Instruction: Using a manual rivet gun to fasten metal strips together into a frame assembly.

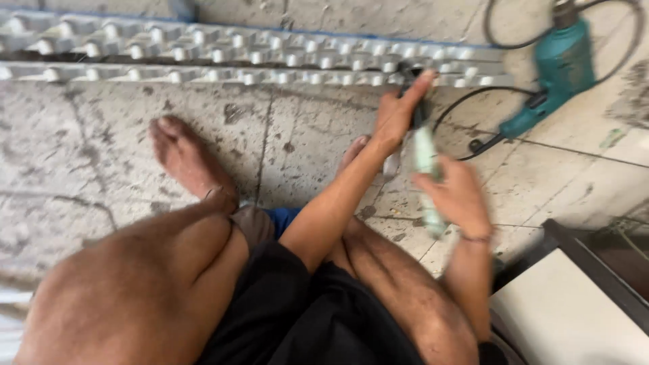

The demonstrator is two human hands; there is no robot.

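Squatting on the cracked concrete floor (135,135), the person closes the right hand (460,196) in a grip on a pale green power tool (426,162). The left hand (399,111) wraps its front end, where it meets the long ridged metal strip (270,57). Motion blur hides any finished marks; most of the strip looks untouched. A teal drill (561,67) lies nearby.

Even daylight, soft shadows, heavy motion blur throughout.

Teal power drill (558,67) with black cord (473,101), cracked concrete floor (101,155), white board (574,311)
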